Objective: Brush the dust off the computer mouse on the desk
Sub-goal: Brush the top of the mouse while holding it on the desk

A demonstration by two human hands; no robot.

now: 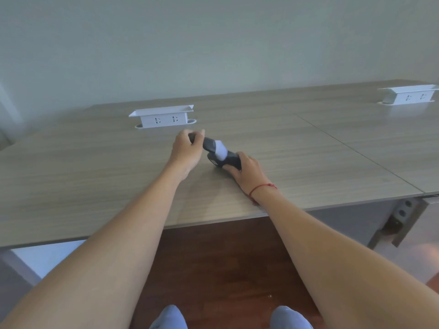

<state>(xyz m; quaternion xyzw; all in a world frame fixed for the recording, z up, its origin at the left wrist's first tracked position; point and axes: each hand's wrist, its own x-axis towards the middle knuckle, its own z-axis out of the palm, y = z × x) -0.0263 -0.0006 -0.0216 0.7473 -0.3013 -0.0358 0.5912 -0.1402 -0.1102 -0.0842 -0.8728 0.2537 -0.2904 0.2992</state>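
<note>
Wood-grain desk [95, 167]; two white socket boxes [161, 116], dark mouse [225, 160]

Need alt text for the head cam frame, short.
A person's left hand holds a dark-handled brush with pale bristles against a dark computer mouse, which the right hand steadies on a grey wood-grain desk. A white socket box stands behind them, another white socket box far right.
</note>
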